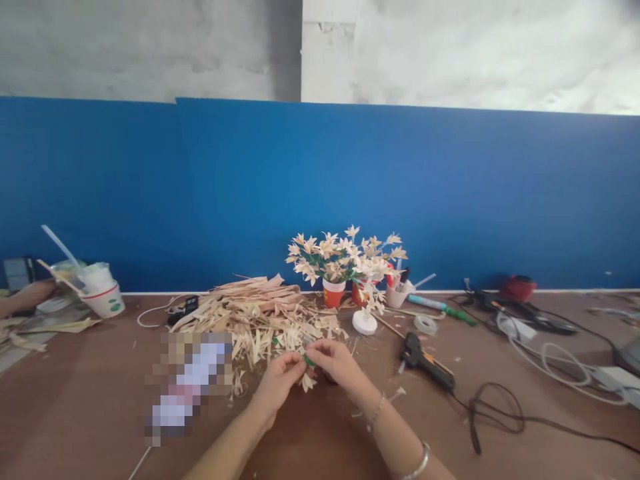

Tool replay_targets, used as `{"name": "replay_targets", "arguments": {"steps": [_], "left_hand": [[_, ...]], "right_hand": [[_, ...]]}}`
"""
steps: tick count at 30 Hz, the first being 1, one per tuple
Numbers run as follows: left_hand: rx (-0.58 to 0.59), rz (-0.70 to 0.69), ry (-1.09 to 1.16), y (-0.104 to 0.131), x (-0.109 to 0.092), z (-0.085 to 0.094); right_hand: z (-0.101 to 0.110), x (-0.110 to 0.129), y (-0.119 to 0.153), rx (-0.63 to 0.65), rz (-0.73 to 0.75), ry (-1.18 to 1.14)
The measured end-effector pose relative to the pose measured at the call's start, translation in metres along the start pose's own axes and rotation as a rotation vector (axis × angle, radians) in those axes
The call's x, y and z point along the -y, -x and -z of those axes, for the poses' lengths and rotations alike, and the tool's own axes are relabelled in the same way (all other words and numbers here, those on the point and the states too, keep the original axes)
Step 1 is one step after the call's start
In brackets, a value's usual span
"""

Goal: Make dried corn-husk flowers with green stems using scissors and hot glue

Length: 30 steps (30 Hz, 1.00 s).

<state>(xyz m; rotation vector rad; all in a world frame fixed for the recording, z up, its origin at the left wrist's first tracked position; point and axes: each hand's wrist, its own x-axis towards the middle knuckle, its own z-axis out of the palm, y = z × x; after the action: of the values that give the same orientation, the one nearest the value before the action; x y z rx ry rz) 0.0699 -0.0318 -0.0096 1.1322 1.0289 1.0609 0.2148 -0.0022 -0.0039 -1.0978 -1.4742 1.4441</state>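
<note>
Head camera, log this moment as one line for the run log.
left hand: pinching flower | right hand: pinching green stem | behind: straw pile, cups of flowers | right: glue gun

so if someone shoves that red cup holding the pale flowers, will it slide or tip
Probably tip. The red cup is small and narrow, while the flower bunch spreads much wider above it, so it looks top-heavy. The thin petals would likely bend or crush easily. It seems light, so a soft nudge low down might just slide it on the table.
</note>
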Motion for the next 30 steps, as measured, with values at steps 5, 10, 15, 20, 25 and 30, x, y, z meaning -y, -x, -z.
{"name": "replay_targets", "arguments": {"steps": [5,10,15,20,25,30], "left_hand": [[-0.105,-0.066,-0.063,-0.001,0.002,0.001],[-0.257,-0.163,-0.283,-0.003,0.008,0.002],[-0.228,-0.225,-0.446,-0.001,0.007,0.002],[-0.273,-0.242,-0.537,0.0,0.005,0.003],[-0.265,-0.197,-0.459,-0.001,0.004,0.003],[-0.194,-0.155,-0.331,0.0,-0.001,-0.001]], "right_hand": [[-0.004,0.002,0.004,-0.097,0.059,0.156],[-0.01,0.008,0.009,-0.102,0.129,0.273],[-0.009,0.01,0.009,-0.055,0.167,0.284],[-0.007,0.009,0.008,-0.031,0.179,0.26],[-0.006,0.002,0.003,-0.07,0.093,0.18],[-0.007,0.002,0.002,-0.139,0.123,0.18]]}}
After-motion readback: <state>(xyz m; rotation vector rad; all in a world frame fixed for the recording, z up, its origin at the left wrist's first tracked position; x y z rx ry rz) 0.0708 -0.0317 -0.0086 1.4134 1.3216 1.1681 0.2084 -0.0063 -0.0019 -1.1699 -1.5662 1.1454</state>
